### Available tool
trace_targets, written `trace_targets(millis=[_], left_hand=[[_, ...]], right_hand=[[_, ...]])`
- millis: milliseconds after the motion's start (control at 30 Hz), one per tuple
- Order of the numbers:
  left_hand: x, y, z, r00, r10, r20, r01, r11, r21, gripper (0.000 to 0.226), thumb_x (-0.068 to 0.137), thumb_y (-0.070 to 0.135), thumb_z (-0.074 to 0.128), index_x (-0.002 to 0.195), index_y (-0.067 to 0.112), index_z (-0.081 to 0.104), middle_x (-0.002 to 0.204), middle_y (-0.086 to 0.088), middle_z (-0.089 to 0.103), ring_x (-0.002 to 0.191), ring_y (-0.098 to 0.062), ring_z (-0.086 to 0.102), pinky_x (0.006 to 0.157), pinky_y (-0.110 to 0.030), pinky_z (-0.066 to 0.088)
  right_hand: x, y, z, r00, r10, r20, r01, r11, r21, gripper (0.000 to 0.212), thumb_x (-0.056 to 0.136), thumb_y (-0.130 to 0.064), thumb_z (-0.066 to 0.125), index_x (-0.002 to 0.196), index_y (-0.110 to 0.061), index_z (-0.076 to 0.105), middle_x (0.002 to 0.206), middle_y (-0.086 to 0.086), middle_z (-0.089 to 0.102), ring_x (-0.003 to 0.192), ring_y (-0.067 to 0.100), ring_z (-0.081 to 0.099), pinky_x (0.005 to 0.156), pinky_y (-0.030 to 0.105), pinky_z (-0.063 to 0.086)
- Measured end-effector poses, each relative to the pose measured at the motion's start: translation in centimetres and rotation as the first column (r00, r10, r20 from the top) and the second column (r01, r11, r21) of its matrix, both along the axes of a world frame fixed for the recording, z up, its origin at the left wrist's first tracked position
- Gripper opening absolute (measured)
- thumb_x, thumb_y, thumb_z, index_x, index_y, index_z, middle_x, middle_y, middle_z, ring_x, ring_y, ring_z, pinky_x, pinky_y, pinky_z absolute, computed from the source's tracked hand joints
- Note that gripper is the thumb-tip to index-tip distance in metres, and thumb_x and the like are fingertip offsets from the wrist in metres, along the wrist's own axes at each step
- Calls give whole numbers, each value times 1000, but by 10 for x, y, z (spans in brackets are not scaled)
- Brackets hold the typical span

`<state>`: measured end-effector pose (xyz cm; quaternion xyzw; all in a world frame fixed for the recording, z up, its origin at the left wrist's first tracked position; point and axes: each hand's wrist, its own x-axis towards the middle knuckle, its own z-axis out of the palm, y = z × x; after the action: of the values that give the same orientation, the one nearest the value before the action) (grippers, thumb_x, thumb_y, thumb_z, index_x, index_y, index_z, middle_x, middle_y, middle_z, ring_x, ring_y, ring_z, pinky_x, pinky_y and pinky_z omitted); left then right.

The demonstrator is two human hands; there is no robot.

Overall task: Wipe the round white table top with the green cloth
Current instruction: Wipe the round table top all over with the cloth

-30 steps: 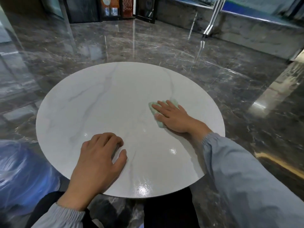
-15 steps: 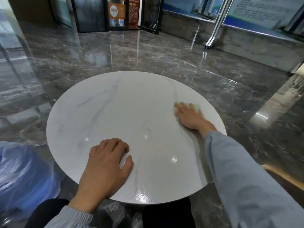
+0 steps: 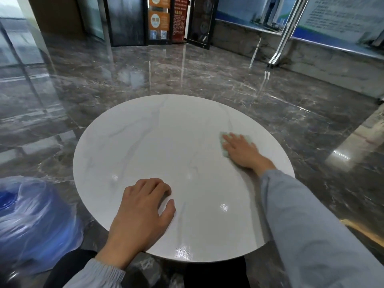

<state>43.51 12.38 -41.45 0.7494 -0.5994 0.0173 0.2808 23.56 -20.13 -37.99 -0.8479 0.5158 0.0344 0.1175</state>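
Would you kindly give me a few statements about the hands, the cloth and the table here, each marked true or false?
1. The right hand presses flat on the green cloth. True.
2. The cloth lies at the middle of the table top. False: it lies near the right-hand edge.
3. The left hand rests on the table, holding nothing. True.
4. The left hand also touches the cloth. False: it is well apart, near the front edge.
5. A cup stands on the table. False: only the cloth and the hands are on it.

Text on the far posters (image 3: 159, 21) is illegible
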Motion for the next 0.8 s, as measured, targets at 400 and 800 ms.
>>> trace_targets(millis=[400,800], left_hand=[[-3,-1,2,1000,13,6,-13,1000,-7,20,90,47,53,103,34,62,110,18,57,107,-13,53,88,-34,37],[35,-43,21,995,-103,17,103,994,35,25,94,48,50,104,32,67,105,17,59,97,-15,57,82,-39,47]], right_hand=[[103,94,-1,933,361,4,-361,933,2,56,109,-54,17,162,-48,0,173,-13,-7,159,23,-13,124,56,-8],[-14,-16,2,995,-93,23,93,995,24,57,108,-56,21,163,-46,10,173,-13,1,160,21,-2,125,54,0]])
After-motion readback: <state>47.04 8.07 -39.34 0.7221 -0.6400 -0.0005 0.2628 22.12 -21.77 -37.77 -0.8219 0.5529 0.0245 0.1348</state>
